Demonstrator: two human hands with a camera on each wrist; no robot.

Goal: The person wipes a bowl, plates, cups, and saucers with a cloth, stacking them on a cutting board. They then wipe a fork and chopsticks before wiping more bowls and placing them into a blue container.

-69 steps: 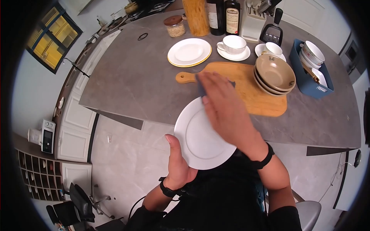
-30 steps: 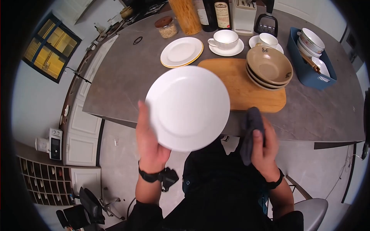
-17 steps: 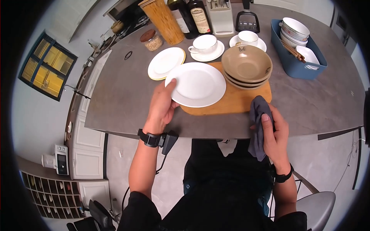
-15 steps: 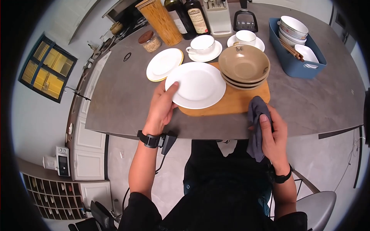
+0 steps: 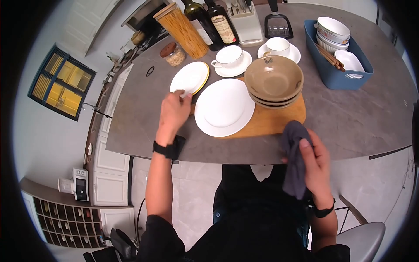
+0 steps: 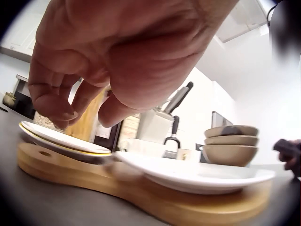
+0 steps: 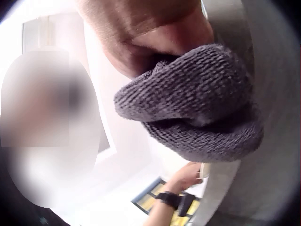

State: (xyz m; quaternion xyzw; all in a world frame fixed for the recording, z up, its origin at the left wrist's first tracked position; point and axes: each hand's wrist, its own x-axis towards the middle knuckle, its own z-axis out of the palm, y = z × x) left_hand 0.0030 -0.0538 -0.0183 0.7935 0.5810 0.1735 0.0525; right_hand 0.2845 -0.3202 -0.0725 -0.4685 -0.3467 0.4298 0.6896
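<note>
A white plate (image 5: 224, 109) lies on the wooden cutting board (image 5: 286, 122), beside stacked brown bowls (image 5: 274, 78). My left hand (image 5: 172, 111) is off that plate, its fingertips at the near edge of a small plate stack, a white plate (image 5: 192, 76) over a yellow-rimmed one. Seen from the left wrist, the loosely bent fingers (image 6: 51, 101) hang just above the stacked plates (image 6: 61, 136) with nothing between them. Over the counter's front edge, my right hand (image 5: 318, 168) grips a folded grey cloth (image 5: 295, 161); its ribbed weave fills the right wrist view.
Two white cups, the nearer cup (image 5: 229, 56) and the farther cup (image 5: 278, 46), stand on saucers behind the board. A blue bin (image 5: 340, 70) with bowls and chopsticks is at right. Bottles (image 5: 222, 24), a pasta jar (image 5: 183, 32) and a knife block (image 5: 244, 26) line the back.
The white plate, wiped with the cloth and held up earlier, now lies on the cutting board. My left hand has let go of it and moved left to the plate stack.
</note>
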